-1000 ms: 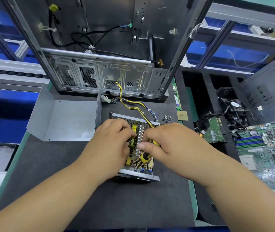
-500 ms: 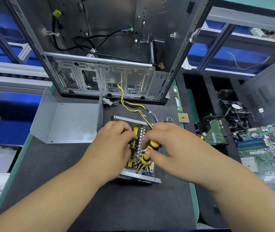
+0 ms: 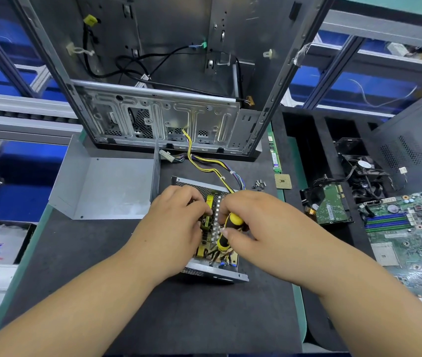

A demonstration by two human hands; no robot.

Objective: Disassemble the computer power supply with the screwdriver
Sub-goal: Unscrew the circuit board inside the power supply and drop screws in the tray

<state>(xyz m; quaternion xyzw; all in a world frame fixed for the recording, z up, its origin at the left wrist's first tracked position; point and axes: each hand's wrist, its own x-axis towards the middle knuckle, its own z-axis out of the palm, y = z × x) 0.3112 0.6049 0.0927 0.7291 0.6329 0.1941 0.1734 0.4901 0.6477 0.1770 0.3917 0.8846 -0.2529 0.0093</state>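
Both hands work inside the open grey metal power supply (image 3: 212, 273) on the dark table (image 3: 102, 292): the right hand (image 3: 261, 225) grips the yellow-and-black screwdriver (image 3: 226, 234), the left hand (image 3: 176, 228) curls onto internal components, apparently freeing the circuit board; the next move calls for steady downward pressure.

Power supply (image 3: 212, 266): open metal box, cover off, laid flat on the dark mat in front of the upright case. Circuit board, yellow components and a pale finned heatsink are exposed inside. Yellow-black cable bundle is routed from its far end. Screwdriver (image 3: 228, 231): yellow-black handle, angled down into the box.
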